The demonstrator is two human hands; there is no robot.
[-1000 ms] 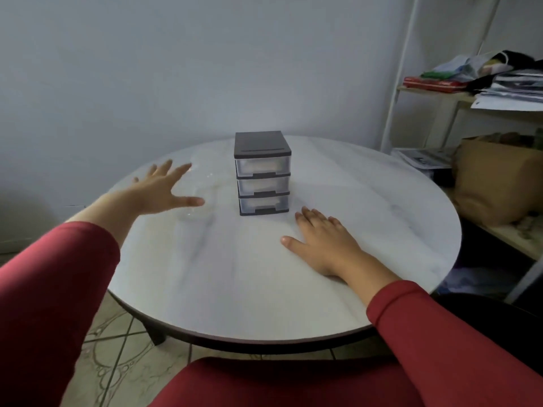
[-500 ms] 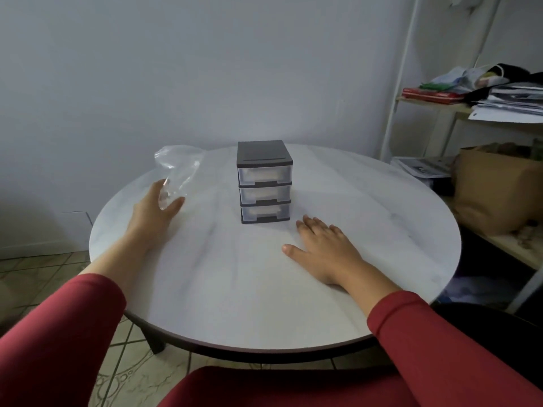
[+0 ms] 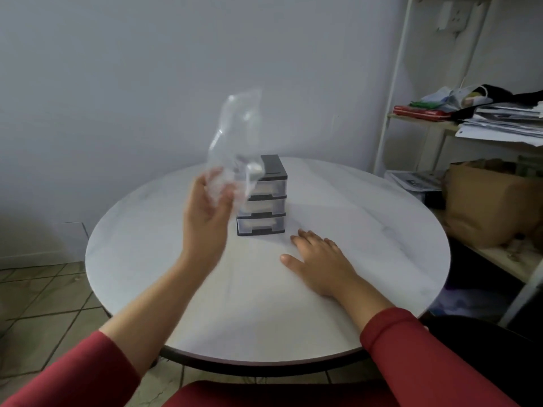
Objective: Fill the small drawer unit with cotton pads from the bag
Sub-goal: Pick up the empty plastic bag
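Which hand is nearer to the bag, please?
Left. The left hand grips the bag by its lower end, above the table; the right hand lies flat on the table, lower right, apart from it.

Round table (image 3: 367, 218), white marbled top, thin dark rim, dark base beneath; small three-drawer unit (image 3: 269, 205), dark grey frame with clear plastic drawers, stands upright slightly back of centre, all drawers pushed in; right hand (image 3: 320, 262) lies flat, palm down, fingers straight, near the unit's front right corner, not touching it.
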